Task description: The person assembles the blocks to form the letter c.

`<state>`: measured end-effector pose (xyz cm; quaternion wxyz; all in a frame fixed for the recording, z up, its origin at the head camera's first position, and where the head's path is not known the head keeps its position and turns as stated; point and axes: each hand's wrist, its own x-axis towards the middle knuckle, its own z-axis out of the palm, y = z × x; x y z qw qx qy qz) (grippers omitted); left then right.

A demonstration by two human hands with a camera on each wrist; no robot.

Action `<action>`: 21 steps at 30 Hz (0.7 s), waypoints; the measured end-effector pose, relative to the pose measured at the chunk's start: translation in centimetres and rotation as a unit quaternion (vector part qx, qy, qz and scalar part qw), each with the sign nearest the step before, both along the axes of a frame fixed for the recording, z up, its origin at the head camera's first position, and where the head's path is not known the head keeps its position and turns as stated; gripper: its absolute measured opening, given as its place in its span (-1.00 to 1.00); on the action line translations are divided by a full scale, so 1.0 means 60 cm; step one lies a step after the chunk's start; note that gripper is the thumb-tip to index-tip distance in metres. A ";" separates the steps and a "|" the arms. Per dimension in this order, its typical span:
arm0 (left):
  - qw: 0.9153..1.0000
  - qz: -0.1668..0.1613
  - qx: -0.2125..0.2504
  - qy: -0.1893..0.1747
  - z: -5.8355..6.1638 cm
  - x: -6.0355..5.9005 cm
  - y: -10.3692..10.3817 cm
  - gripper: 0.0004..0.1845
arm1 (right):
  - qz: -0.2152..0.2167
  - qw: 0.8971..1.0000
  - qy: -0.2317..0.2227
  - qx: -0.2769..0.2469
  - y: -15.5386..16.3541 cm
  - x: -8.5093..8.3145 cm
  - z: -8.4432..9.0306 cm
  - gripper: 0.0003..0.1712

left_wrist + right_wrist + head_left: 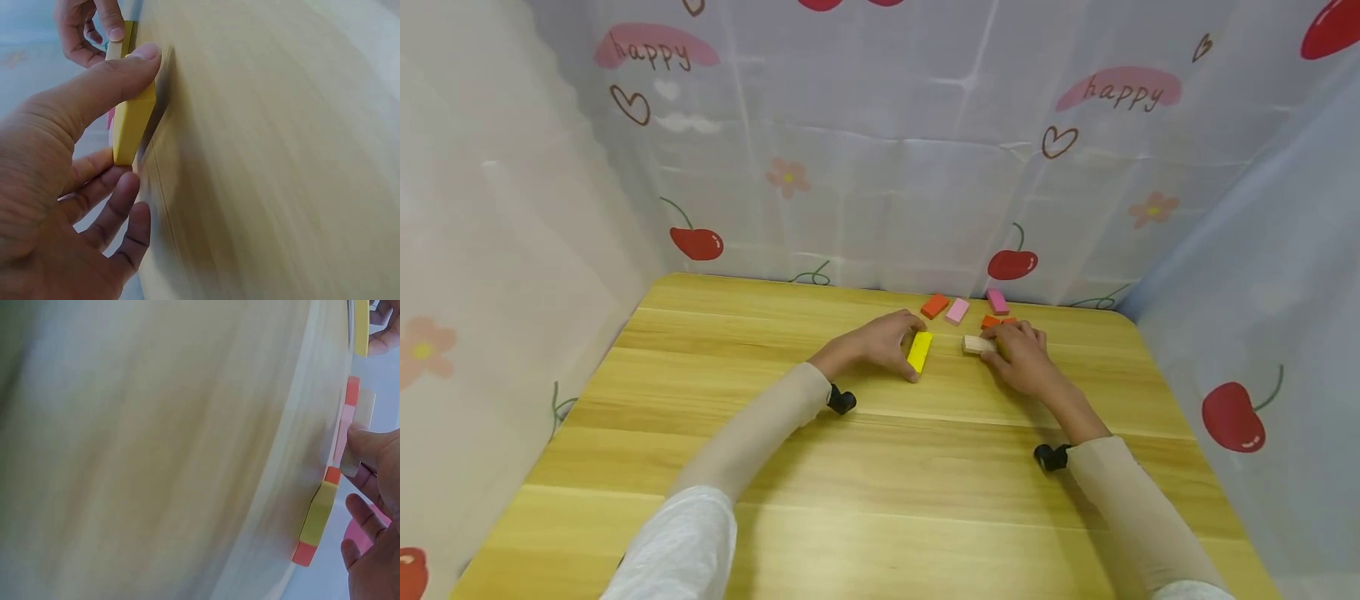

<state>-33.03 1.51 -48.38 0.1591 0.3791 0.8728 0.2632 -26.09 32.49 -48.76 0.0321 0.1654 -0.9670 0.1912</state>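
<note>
My left hand (883, 340) pinches a long yellow block (919, 352) between thumb and fingers. In the left wrist view that yellow block (133, 128) is tilted and appears raised off the tabletop, with a shadow beside it. To the right, my right hand (1024, 358) holds a plain wooden block (976, 345) by its right end. The right wrist view shows this wooden block (365, 412) between thumb and forefinger, the other fingers loosely bent. Below that hand, another yellow block (319, 514) rests on the table, an orange-red piece showing at each end.
Behind the hands lie an orange block (935, 306), a light pink block (957, 311) and a darker pink block (997, 302). Orange pieces (990, 322) sit partly behind my right fingers. A printed curtain (887, 200) hangs along the back edge of the wooden table (880, 483).
</note>
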 end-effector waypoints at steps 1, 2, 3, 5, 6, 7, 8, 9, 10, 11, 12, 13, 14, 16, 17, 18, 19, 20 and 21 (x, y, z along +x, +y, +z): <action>1.000 0.001 0.000 0.006 -0.001 0.000 -0.005 0.04 | 0.001 1.000 0.000 -0.003 -0.002 0.000 0.000 -0.65; 1.000 0.003 -0.004 0.014 -0.003 0.000 -0.009 0.04 | 0.002 1.000 0.000 -0.005 -0.004 -0.001 0.000 -0.65; 1.000 0.004 -0.007 0.021 -0.005 0.000 -0.014 0.04 | 0.004 1.000 0.001 -0.007 -0.006 -0.002 0.000 -0.65; 0.999 0.009 -0.015 0.032 -0.007 0.001 -0.025 0.05 | 0.005 1.000 0.003 -0.010 -0.010 -0.004 -0.001 -0.66; 0.999 0.012 -0.018 0.036 -0.009 0.002 -0.030 0.05 | 0.006 1.000 0.003 -0.010 -0.013 -0.005 -0.001 -0.66; 0.999 0.014 -0.021 0.039 -0.010 0.003 -0.035 0.05 | 0.007 1.000 0.002 -0.010 -0.015 -0.006 -0.001 -0.66; 0.999 0.016 -0.023 0.039 -0.010 0.005 -0.041 0.06 | 0.008 1.000 0.002 -0.009 -0.018 -0.007 -0.002 -0.66; 0.999 0.019 -0.023 0.038 -0.010 0.007 -0.047 0.06 | 0.008 1.000 0.003 -0.009 -0.020 -0.007 -0.002 -0.66; 0.999 0.021 -0.023 0.038 -0.009 0.009 -0.052 0.07 | 0.008 1.000 0.003 -0.008 -0.022 -0.008 -0.002 -0.67; 0.999 0.022 -0.021 0.037 -0.008 0.011 -0.058 0.07 | 0.009 1.000 0.003 -0.007 -0.024 -0.009 -0.002 -0.66; 0.999 0.024 -0.021 0.038 -0.007 0.013 -0.064 0.07 | 0.011 1.000 0.003 -0.007 -0.026 -0.009 -0.002 -0.66; 0.999 0.026 -0.020 0.038 -0.005 0.016 -0.070 0.07 | 0.013 1.000 0.005 -0.007 -0.028 -0.010 -0.002 -0.66; 0.999 0.029 -0.020 0.038 -0.004 0.018 -0.076 0.07 | 0.015 1.000 0.007 -0.008 -0.031 -0.011 -0.002 -0.66; 0.998 0.032 -0.020 0.042 -0.003 0.022 -0.086 0.07 | 0.021 1.000 0.010 -0.010 -0.035 -0.013 -0.002 -0.65; 0.998 0.034 -0.020 0.043 -0.003 0.025 -0.092 0.07 | 0.024 1.000 0.011 -0.012 -0.037 -0.014 -0.002 -0.65; 0.998 0.036 -0.020 0.044 -0.003 0.027 -0.097 0.07 | 0.028 0.999 0.012 -0.014 -0.040 -0.015 -0.002 -0.65; 0.998 0.037 -0.020 0.045 -0.003 0.029 -0.102 0.07 | 0.031 0.999 0.011 -0.016 -0.043 -0.016 -0.002 -0.65; 0.998 0.038 -0.020 0.045 -0.003 0.031 -0.107 0.07 | 0.034 0.999 0.009 -0.018 -0.046 -0.017 -0.002 -0.64; 0.998 0.038 -0.020 0.045 -0.004 0.034 -0.111 0.07 | 0.037 0.999 0.008 -0.018 -0.050 -0.018 -0.002 -0.64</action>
